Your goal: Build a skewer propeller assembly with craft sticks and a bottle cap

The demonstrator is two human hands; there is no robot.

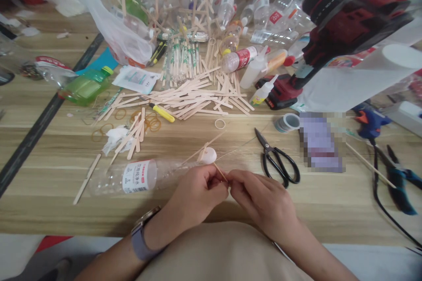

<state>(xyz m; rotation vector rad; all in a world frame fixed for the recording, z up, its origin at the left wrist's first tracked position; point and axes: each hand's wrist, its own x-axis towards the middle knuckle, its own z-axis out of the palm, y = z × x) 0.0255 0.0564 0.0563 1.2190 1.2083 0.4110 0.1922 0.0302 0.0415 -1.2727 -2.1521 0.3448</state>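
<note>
My left hand [201, 191], with a watch on the wrist, is closed in a pinch around a thin wooden stick [220, 171]. Fingertips of my right hand [263, 199] pinch together at the near end of that stick, meeting the left fingers. Beyond the left hand lies a clear plastic bottle [140, 175] on its side, its label facing up. A white round cap [208, 155] and a few thin wooden strips sit just past my left knuckles. Black-handled scissors [277, 160] lie beyond the right hand, blades pointing away.
Flat wooden craft sticks [191, 101] are heaped mid-table, with a yellow-handled cutter [163, 113] among them. Plastic bottles [244, 58] crowd the back. A red and black power tool [332, 39], a glue gun [369, 120] and pliers [400, 184] are to the right.
</note>
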